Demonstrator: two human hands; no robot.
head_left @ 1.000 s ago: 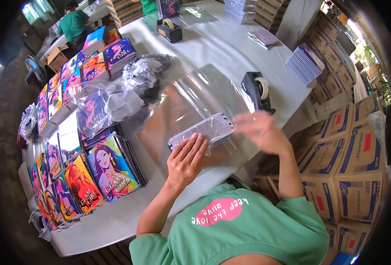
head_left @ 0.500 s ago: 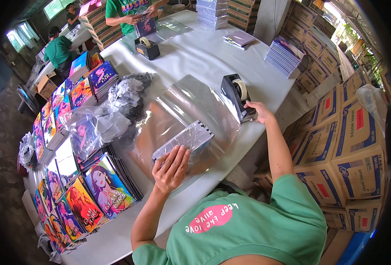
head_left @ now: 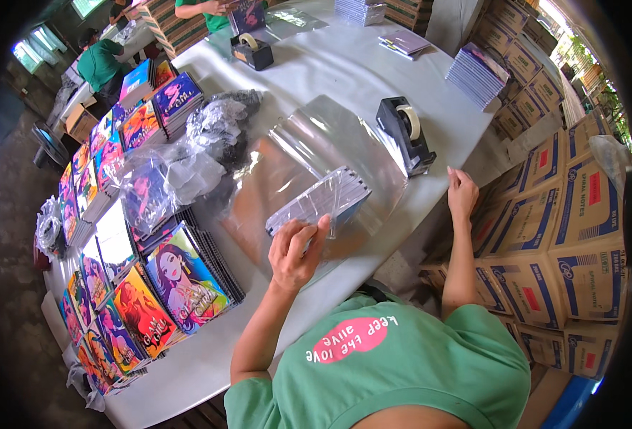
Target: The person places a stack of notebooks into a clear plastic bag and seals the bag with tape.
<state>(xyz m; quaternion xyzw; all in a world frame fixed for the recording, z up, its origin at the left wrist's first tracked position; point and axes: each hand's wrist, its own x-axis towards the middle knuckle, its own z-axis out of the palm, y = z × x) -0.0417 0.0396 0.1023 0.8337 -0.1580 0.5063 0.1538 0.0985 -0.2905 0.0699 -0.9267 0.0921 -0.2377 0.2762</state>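
Observation:
A bundle of spiral notebooks [head_left: 316,196] in clear plastic stands on edge on a clear plastic sheet [head_left: 259,193]. My left hand [head_left: 294,254] has its fingers curled in against the near side of the bundle, at the wrap. My right hand [head_left: 463,193] is off the right table edge, just past the black tape dispenser [head_left: 414,146], no longer touching it. Its fingers are bent together; whether a strip of tape is between them is too small to tell.
Stacks of colourful notebooks [head_left: 180,272] and crumpled plastic [head_left: 180,171] fill the table's left side. A second tape dispenser [head_left: 251,51], flat notebooks [head_left: 405,44] and a notebook stack [head_left: 477,75] lie farther back. Cartons [head_left: 544,250] stand at right. A co-worker's hand [head_left: 219,7] holds a notebook.
My right hand has left the tape dispenser and moved right, fingers drawn together. My left hand's flat fingers have curled in on the bundle. The whole view has shifted slightly.

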